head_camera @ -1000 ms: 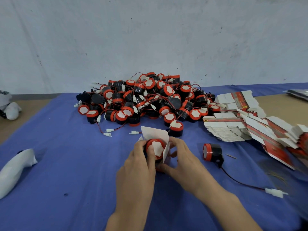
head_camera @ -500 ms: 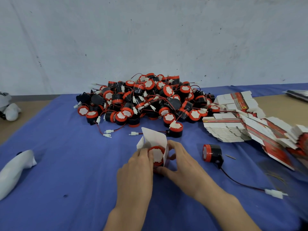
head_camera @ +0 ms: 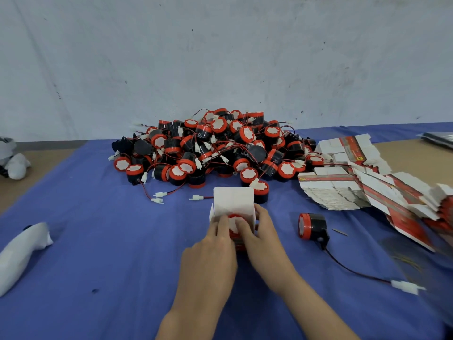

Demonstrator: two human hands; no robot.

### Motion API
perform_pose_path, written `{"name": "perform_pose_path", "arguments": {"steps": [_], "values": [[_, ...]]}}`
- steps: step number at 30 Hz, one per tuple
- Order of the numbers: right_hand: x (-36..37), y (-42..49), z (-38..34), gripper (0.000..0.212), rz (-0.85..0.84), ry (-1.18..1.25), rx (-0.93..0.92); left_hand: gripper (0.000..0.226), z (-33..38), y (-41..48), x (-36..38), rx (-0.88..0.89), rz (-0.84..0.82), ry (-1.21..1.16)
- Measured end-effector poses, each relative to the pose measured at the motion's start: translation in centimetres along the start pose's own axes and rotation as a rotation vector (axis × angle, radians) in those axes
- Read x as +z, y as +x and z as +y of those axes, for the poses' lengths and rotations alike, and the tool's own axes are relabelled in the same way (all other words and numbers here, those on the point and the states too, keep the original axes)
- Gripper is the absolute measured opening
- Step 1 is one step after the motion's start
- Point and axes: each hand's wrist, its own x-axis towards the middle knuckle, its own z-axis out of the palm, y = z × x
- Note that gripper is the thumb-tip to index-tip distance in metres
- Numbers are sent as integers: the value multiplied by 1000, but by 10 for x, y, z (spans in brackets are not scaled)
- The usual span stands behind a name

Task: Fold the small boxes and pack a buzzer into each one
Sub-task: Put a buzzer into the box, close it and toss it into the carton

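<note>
— Hands?
— Close together near the middle of the blue tabletop (head_camera: 98,241). Left hand (head_camera: 210,251) and right hand (head_camera: 262,239) both clamped on a small white box (head_camera: 232,202), fingertips pressing on the buzzer (head_camera: 234,220) sunk inside.
— Lid?
— Standing up on the far side, open.
— Around it?
— Pile of buzzers (head_camera: 213,148) behind, against the wall. Flat boxes (head_camera: 343,187) stacked to the right. Loose buzzer (head_camera: 311,227) on its side just right of the hands, wire trailing to a white plug (head_camera: 404,287).

No legible text; only blurred print on the flat boxes (head_camera: 331,190).
</note>
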Motion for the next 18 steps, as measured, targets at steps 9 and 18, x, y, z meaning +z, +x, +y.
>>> {"name": "perform_pose_path", "arguments": {"steps": [9, 18], "values": [[1, 11, 2, 19, 10, -37, 79, 53, -14, -6, -6, 90, 157, -223], [1, 3, 2, 15, 10, 19, 70, 51, -15, 1, -10, 118, 286, -102]]}}
